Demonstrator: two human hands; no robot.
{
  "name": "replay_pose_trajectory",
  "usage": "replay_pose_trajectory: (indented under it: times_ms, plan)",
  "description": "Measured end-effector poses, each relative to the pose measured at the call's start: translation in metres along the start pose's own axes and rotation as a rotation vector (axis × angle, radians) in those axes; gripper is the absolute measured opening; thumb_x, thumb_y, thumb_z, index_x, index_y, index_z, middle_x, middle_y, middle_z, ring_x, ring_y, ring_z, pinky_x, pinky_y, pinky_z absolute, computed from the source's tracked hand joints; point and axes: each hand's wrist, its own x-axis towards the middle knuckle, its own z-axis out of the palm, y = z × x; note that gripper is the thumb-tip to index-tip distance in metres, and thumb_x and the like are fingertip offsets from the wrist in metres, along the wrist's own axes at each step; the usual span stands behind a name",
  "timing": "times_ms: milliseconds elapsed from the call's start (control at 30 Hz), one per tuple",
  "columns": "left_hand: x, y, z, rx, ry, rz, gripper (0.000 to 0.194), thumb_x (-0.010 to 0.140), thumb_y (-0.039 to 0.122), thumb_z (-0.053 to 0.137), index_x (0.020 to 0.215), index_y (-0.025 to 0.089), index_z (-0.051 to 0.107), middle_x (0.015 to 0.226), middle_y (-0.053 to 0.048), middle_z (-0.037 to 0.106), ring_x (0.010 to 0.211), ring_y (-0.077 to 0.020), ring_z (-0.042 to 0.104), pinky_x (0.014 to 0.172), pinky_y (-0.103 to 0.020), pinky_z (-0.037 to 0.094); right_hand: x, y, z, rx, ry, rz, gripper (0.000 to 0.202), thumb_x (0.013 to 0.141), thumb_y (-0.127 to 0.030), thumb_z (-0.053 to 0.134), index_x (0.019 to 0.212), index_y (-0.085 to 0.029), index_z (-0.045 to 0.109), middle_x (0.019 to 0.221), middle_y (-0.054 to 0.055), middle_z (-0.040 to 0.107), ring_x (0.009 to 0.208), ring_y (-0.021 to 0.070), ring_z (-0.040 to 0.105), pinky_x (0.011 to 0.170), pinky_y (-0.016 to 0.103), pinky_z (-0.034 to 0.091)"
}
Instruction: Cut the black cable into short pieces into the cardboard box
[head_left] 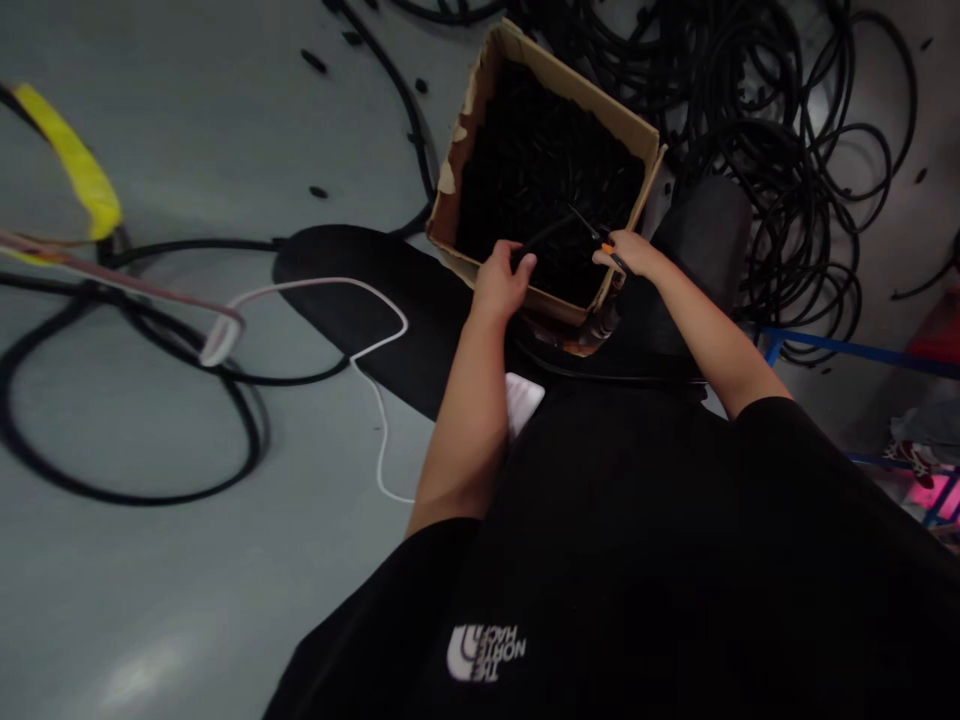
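Note:
My left hand (504, 280) is closed around a black cable (551, 230), whose end section reaches over the cardboard box (459, 180). In my right hand (634, 253) is a cutting tool (606, 248) with orange and black handles, its thin metal end pointing up and left close to the cable. Whether its jaws touch the cable I cannot tell. Below both hands, the box holds a heap of short black pieces (540, 150). It sits between my legs.
Tangled black cable coils (750, 80) cover the floor at upper right. A looped black cable (247, 440) lies at left, near a yellow strip (75, 165) and a white cord (386, 430). Small black pieces (313, 61) are scattered about. A blue metal frame (862, 350) stands at right.

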Motion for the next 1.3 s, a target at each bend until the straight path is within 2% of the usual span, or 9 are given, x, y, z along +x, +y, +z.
replay_pose_trajectory:
  times_ms: [133,267,433,533,667,833,1067,1167,1300]
  plan:
    - [-0.004,0.001,0.001,0.06,-0.025,0.039,0.042,0.107,0.056,0.086,0.132,0.026,0.075,0.135,-0.02,0.084,0.155,-0.0449,0.074,0.135,-0.054,0.057,-0.001,0.0,0.0,0.013,-0.026,-0.025,0.034,0.104,-0.027,0.086,0.083,-0.026,0.059,0.082,0.002,0.059,0.089,0.0233,0.063,0.081,0.034,0.044]
    - [-0.006,0.0,0.002,0.138,-0.075,0.132,0.036,0.115,0.037,0.068,0.146,0.025,0.081,0.144,-0.019,0.086,0.147,-0.0407,0.077,0.138,-0.054,0.054,-0.003,0.001,-0.002,0.076,-0.071,-0.023,0.036,0.111,-0.029,0.081,0.084,-0.026,0.058,0.078,-0.001,0.055,0.082,0.0198,0.058,0.079,0.033,0.043]
    - [-0.009,0.003,0.003,0.234,-0.13,0.154,0.043,0.111,0.025,0.065,0.149,0.025,0.084,0.153,-0.019,0.084,0.152,-0.0433,0.074,0.14,-0.059,0.052,-0.001,0.0,-0.002,0.151,-0.13,0.01,0.039,0.113,-0.03,0.081,0.081,-0.026,0.058,0.074,-0.002,0.057,0.076,0.0184,0.056,0.076,0.033,0.045]
    - [-0.011,0.005,0.002,0.26,-0.144,0.159,0.042,0.11,0.023,0.065,0.147,0.027,0.084,0.151,-0.018,0.084,0.154,-0.0444,0.073,0.141,-0.061,0.05,-0.001,-0.003,0.0,0.177,-0.165,0.041,0.042,0.115,-0.032,0.078,0.079,-0.026,0.056,0.073,-0.001,0.059,0.074,0.0188,0.057,0.073,0.033,0.045]
    - [-0.008,0.002,0.002,0.199,-0.095,0.121,0.036,0.108,0.024,0.068,0.14,0.027,0.085,0.144,-0.018,0.086,0.153,-0.0446,0.073,0.141,-0.06,0.051,-0.002,-0.009,0.002,0.174,-0.084,0.02,0.037,0.111,-0.033,0.082,0.083,-0.025,0.06,0.074,-0.002,0.053,0.077,0.0187,0.054,0.074,0.033,0.043]
    - [0.0,-0.005,0.003,0.108,-0.018,0.036,0.026,0.105,0.029,0.075,0.13,0.029,0.083,0.127,-0.015,0.087,0.15,-0.0464,0.073,0.14,-0.064,0.051,0.002,-0.01,0.005,0.071,-0.06,0.033,0.026,0.104,-0.028,0.084,0.086,-0.023,0.066,0.075,0.001,0.054,0.082,0.0223,0.059,0.078,0.034,0.048]
    - [0.005,-0.013,0.003,0.078,-0.003,-0.015,0.025,0.104,0.032,0.077,0.128,0.029,0.084,0.124,-0.017,0.084,0.152,-0.0471,0.073,0.141,-0.065,0.051,0.012,-0.003,0.013,-0.059,-0.026,-0.002,0.018,0.099,-0.022,0.087,0.09,-0.021,0.072,0.072,0.0,0.052,0.085,0.0241,0.066,0.079,0.032,0.052]
    - [0.007,-0.014,0.002,0.117,-0.005,-0.038,0.029,0.105,0.034,0.076,0.132,0.027,0.083,0.13,-0.019,0.084,0.154,-0.0484,0.073,0.143,-0.068,0.048,0.011,-0.002,0.015,-0.035,-0.081,0.036,0.021,0.098,-0.021,0.089,0.087,-0.021,0.071,0.069,0.0,0.054,0.082,0.0245,0.067,0.078,0.033,0.054]
    - [0.007,-0.014,0.002,0.104,0.007,-0.048,0.026,0.105,0.035,0.079,0.129,0.028,0.081,0.129,-0.019,0.084,0.154,-0.0476,0.074,0.141,-0.065,0.052,0.009,0.001,0.017,0.084,-0.262,0.115,0.026,0.1,-0.022,0.082,0.079,-0.023,0.066,0.07,0.003,0.064,0.072,0.0221,0.064,0.074,0.034,0.055]
